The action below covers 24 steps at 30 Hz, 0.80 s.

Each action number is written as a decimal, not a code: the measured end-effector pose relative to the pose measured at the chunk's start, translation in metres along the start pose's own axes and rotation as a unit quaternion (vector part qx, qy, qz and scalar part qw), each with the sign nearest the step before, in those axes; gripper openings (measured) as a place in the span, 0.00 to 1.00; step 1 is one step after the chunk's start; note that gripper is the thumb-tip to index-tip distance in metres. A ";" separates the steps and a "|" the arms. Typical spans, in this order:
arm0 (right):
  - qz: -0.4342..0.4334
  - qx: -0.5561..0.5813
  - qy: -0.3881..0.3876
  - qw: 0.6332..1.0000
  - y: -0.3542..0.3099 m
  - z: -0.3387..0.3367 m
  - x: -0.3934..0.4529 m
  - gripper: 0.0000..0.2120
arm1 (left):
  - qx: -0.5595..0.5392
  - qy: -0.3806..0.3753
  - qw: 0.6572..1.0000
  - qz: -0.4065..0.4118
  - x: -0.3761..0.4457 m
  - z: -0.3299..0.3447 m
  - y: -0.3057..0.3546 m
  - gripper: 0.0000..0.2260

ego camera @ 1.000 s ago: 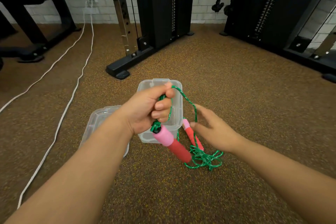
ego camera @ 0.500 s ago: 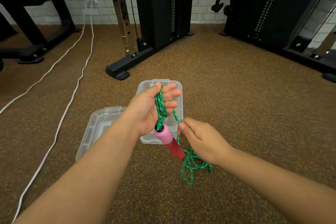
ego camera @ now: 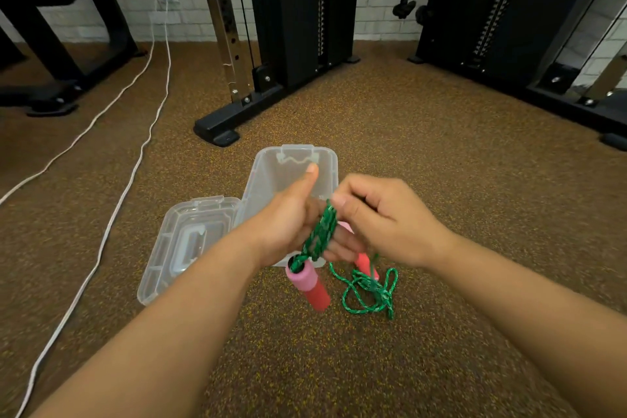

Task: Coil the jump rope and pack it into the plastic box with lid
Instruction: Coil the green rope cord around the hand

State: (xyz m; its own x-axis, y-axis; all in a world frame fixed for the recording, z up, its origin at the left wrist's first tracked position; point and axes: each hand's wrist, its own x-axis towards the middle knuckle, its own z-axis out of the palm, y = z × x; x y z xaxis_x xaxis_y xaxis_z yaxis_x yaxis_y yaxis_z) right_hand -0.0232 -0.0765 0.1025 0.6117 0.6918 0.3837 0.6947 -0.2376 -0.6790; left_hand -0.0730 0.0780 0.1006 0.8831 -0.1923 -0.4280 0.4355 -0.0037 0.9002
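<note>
The green jump rope [ego camera: 320, 234] is wound in several turns around the fingers of my left hand [ego camera: 288, 224], thumb raised. One pink-and-red handle [ego camera: 308, 285] hangs below that hand. My right hand [ego camera: 383, 217] pinches the rope right beside the coil. Loose rope [ego camera: 369, 292] lies tangled on the floor, with the second handle [ego camera: 364, 263] partly hidden behind my right hand. The clear plastic box [ego camera: 295, 163] stands open on the floor just beyond my hands. Its clear lid [ego camera: 183, 244] lies flat to the left of it.
Brown speckled gym floor all around. Two white cables [ego camera: 135, 159] run along the floor at left. A black machine foot [ego camera: 217, 132] sits just beyond the box, with more black gym frames at right [ego camera: 559, 92] and far left [ego camera: 51, 105].
My right hand rose from near the floor up to my left hand, laying another turn of rope around the left fingers. The loose pile on the floor has shrunk.
</note>
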 end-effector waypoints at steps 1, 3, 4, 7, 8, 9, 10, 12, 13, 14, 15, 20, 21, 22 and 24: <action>0.005 -0.007 0.017 1.000 0.004 -0.004 0.003 0.13 | -0.001 -0.037 0.999 -0.016 -0.003 0.002 0.002 0.45; 0.019 -0.018 0.031 0.999 0.014 -0.010 0.008 0.17 | -0.014 -0.105 0.994 -0.037 -0.007 0.001 0.004 0.49; 0.028 -0.016 0.026 0.999 0.018 -0.011 0.009 0.17 | -0.032 -0.136 0.989 -0.040 -0.008 0.001 0.005 0.51; 0.060 0.020 -0.009 0.998 0.026 -0.005 0.008 0.16 | -0.060 -0.205 0.976 -0.046 -0.012 -0.001 0.008 0.47; 0.074 0.057 -0.013 0.996 0.028 -0.001 0.006 0.15 | -0.059 -0.219 0.973 -0.039 -0.014 -0.001 0.010 0.41; 0.089 0.113 -0.017 0.990 0.028 0.004 0.003 0.14 | -0.065 -0.223 0.972 -0.022 -0.016 0.001 0.012 0.33; 0.105 0.176 -0.021 0.979 0.028 0.009 0.000 0.13 | -0.080 -0.215 0.973 0.004 -0.017 0.003 0.013 0.25; 0.140 0.246 -0.037 0.959 0.028 0.024 -0.011 0.15 | -0.127 -0.166 0.976 0.056 -0.017 0.005 0.014 0.17; 0.158 0.228 -0.047 0.960 0.028 0.032 -0.017 0.17 | -0.148 -0.135 0.977 0.076 -0.016 0.006 0.014 0.16; 0.170 0.182 -0.048 0.967 0.029 0.039 -0.023 0.17 | -0.164 -0.103 0.977 0.094 -0.014 0.005 0.013 0.16; 0.174 0.141 -0.046 0.974 0.033 0.048 -0.029 0.16 | -0.178 -0.073 0.976 0.106 -0.012 0.004 0.013 0.16; 0.159 0.063 -0.035 0.985 0.034 0.057 -0.042 0.16 | -0.176 0.051 0.975 0.128 -0.006 -0.003 0.010 0.14; 0.148 0.041 -0.039 0.987 0.031 0.054 -0.042 0.16 | -0.180 0.073 0.972 0.134 -0.005 -0.003 0.010 0.15; 0.136 0.013 -0.047 0.990 0.029 0.051 -0.042 0.16 | -0.175 0.097 0.970 0.139 -0.003 -0.005 0.008 0.16; 0.101 -0.045 -0.068 0.992 0.023 0.045 -0.042 0.18 | -0.154 0.130 0.970 0.136 -0.001 -0.005 0.008 0.20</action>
State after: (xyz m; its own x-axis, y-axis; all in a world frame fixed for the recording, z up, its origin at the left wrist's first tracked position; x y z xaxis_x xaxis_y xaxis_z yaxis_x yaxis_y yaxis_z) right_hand -0.0502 -0.0802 0.0429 0.6896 0.7077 0.1540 0.5977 -0.4361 -0.6727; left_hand -0.0688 0.0834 0.1080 0.9693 0.1093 -0.2204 0.1767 0.3138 0.9329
